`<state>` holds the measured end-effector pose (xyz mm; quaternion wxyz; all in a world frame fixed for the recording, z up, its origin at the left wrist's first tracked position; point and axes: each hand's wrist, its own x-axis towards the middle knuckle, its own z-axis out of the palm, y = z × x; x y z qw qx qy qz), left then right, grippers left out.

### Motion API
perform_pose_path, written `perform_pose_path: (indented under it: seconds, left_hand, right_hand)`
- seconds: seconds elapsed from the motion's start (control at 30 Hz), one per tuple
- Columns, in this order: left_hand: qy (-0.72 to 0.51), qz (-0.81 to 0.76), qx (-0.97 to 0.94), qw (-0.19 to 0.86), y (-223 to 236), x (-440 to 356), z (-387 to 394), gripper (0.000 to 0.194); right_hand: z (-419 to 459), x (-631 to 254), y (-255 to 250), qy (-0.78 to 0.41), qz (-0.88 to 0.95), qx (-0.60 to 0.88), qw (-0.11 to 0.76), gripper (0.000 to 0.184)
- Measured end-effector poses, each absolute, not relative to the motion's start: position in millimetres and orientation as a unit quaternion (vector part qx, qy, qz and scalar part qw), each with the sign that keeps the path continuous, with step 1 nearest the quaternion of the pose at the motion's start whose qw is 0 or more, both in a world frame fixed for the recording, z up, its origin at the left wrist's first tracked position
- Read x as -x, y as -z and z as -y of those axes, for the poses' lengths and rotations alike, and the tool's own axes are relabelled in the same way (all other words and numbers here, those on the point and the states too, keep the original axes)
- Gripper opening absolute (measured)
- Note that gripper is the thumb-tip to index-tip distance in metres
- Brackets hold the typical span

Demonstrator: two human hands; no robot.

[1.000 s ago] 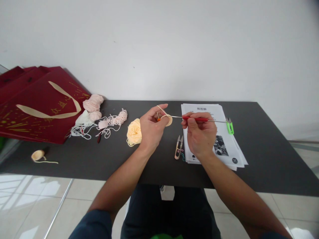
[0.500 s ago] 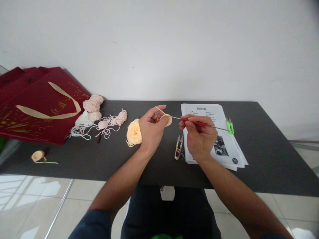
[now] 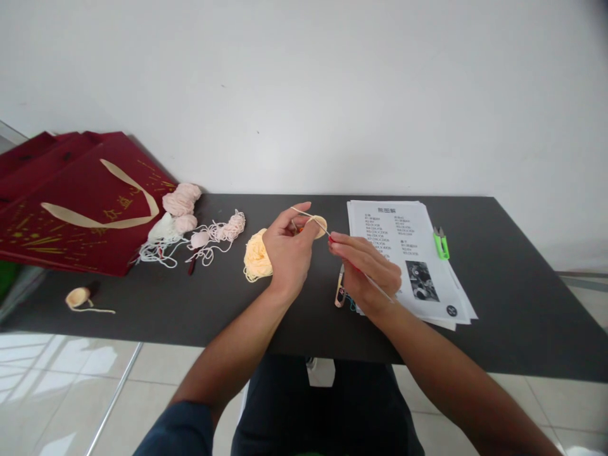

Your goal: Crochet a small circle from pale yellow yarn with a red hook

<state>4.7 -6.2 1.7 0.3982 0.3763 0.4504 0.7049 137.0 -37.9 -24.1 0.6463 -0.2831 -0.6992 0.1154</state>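
Between thumb and fingers my left hand (image 3: 291, 253) pinches a small cream crochet piece (image 3: 318, 226), with a strand of yarn running over its index finger. A bit of orange, too small to make out, shows by those fingers. My right hand (image 3: 368, 272) is closed around a crochet hook (image 3: 377, 288) whose red grip is mostly covered by the fingers. The hook's metal tip touches the crochet piece, and its shaft slants down to the right. Just left of my left wrist lies a pale yellow ball of yarn (image 3: 257, 256).
Thread snips (image 3: 340, 288) lie partly hidden beside my right hand, on the black table (image 3: 513, 304). Printed sheets (image 3: 420, 253) sit to the right, with green snips (image 3: 441, 243) at their edge. Pink and white yarn (image 3: 180, 201), a cream crocheted cup (image 3: 77, 296) and dark red bags (image 3: 90, 202) are left.
My right hand has turned and moved left and down toward my left hand. The hook has swung from nearly level to a steep slant. My left hand keeps its pinch.
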Motion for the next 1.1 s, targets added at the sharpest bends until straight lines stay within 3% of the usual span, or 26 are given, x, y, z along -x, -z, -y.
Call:
perform_pose_path:
  seconds: [0.13,0.33,0.53,0.7,0.97,1.1]
  left_hand:
    - [-0.698,-0.437,-0.346,0.450,-4.7,-5.3,6.4,0.035]
    - [-0.649,-0.354,-0.281,0.611,-11.9,4.5,-0.2,0.044]
    - [-0.615,-0.336,-0.275,0.659,-16.8,9.2,-2.8,0.044]
    - [-0.605,-0.364,-0.326,0.628,-14.0,8.8,-1.5,0.047]
    - [-0.633,-0.464,-0.414,0.461,-6.2,4.1,-0.5,0.032]
    - [-0.638,-0.466,-0.476,0.385,-4.2,3.3,1.8,0.020]
  right_hand:
    - [34.3,-137.1,28.8,-0.131,0.690,0.292,0.649,0.042]
    - [27.1,-130.0,30.8,-0.310,0.562,0.315,0.699,0.025]
    - [19.2,-129.7,27.6,-0.403,0.488,0.299,0.714,0.021]
    - [13.4,-139.8,17.4,-0.388,0.498,0.310,0.711,0.009]
    - [24.1,-146.0,7.3,-0.154,0.649,0.326,0.670,0.013]
    - [28.3,-145.3,3.8,-0.222,0.588,0.363,0.688,0.011]
